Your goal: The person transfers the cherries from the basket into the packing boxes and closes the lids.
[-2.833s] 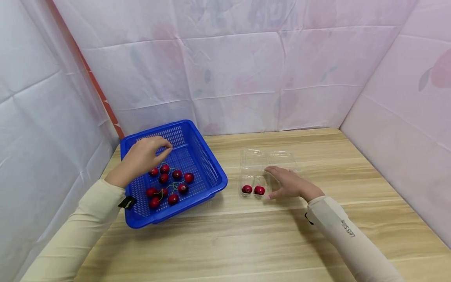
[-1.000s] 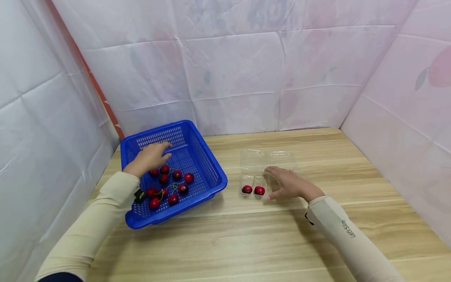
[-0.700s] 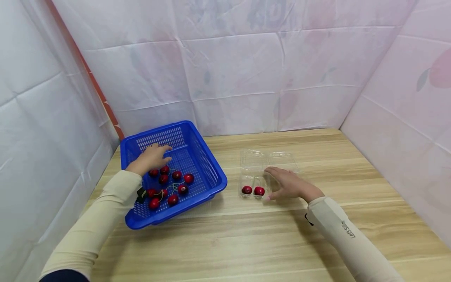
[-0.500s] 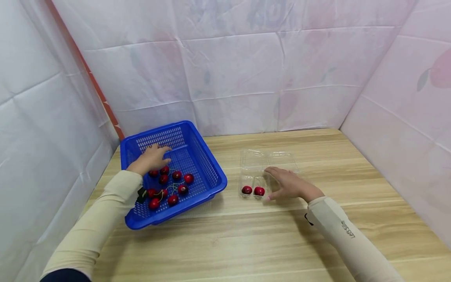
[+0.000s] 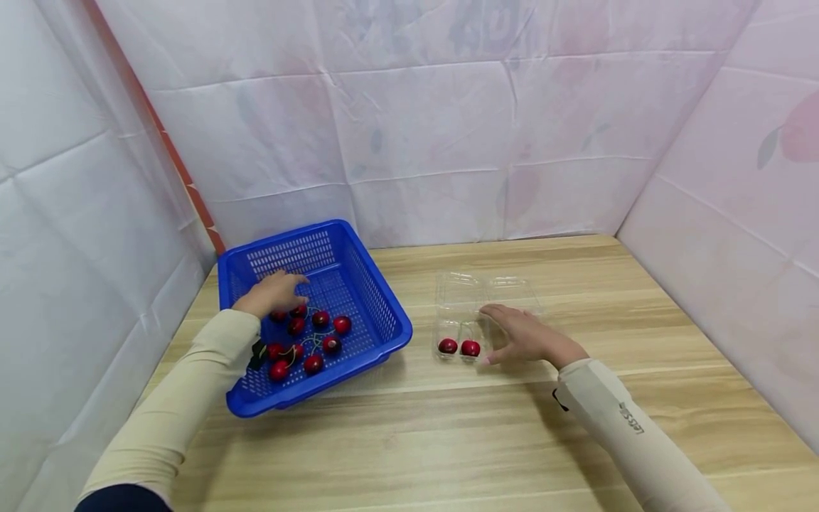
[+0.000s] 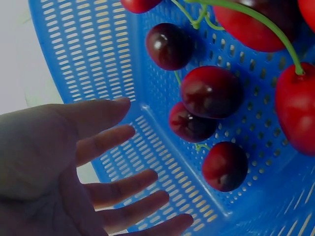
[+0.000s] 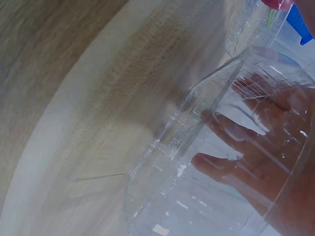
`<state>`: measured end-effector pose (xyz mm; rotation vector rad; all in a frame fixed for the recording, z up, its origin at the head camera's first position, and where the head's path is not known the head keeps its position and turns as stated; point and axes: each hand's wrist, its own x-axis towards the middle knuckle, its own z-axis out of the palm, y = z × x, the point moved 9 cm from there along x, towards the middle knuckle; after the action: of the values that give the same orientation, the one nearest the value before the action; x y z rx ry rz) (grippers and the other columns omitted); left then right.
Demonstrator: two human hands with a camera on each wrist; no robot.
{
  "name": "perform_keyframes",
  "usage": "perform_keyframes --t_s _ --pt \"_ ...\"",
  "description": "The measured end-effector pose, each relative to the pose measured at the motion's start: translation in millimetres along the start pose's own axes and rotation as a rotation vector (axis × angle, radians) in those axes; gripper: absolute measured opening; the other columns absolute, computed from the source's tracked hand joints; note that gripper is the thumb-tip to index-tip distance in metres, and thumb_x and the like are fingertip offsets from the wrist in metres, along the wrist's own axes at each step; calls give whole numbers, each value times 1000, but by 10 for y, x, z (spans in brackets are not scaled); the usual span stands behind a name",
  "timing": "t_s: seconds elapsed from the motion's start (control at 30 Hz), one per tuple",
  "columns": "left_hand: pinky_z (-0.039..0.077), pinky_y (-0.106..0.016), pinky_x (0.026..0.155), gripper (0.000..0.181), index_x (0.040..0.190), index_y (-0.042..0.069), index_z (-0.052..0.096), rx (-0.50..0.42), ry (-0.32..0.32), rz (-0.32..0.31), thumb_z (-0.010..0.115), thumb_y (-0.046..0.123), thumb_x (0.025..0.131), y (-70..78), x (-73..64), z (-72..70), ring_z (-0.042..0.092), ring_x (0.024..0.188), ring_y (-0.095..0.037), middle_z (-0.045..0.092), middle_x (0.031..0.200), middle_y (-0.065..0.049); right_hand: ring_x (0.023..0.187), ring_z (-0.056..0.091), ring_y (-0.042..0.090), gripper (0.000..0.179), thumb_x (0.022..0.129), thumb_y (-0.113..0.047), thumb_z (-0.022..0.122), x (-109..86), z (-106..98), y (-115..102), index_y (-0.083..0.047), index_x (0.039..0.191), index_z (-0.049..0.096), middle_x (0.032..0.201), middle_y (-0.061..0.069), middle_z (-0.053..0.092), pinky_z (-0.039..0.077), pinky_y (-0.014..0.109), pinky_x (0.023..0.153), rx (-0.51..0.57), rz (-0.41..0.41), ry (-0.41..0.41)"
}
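Over the blue basket at the left of the wood-grain desk, my left hand is loose and holds nothing, its fingers and thumb spread apart, near at least 10 dark red cherries lying in the basket. Well to the right, my right hand lies at the right end of a clear plastic container, fingers extended; I cannot tell how firmly they touch it. 2 more cherries sit side by side at the container's front left.
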<state>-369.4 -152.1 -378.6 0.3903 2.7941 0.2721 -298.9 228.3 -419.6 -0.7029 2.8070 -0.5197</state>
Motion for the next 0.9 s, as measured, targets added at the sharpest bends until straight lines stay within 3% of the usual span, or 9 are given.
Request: perform_keyframes --t_s 0.23,0.4,0.9 --pt "36 -62 100 39 132 1 55 33 -18 35 56 14 96 4 41 55 41 126 -49 46 136 -31 134 33 46 97 73 -47 80 -8 -3 -4 3 142 36 146 26 38 21 73 100 -7 -3 5" --pt "38 -59 100 37 130 -2 56 66 -45 50 57 9 94 -5 65 103 42 124 -50 49 132 -31 134 33 46 96 73 -47 80 -6 6 4 3 143 36 146 26 38 20 73 101 -6 -2 6" --pt "36 -59 102 37 130 -2 55 60 -132 16 56 11 96 -63 87 221 40 127 -49 48 135 -30 135 32 45 96 73 -45 80 -25 -13 5 3 143 36 146 25 37 19 73 102 -1 4 8"
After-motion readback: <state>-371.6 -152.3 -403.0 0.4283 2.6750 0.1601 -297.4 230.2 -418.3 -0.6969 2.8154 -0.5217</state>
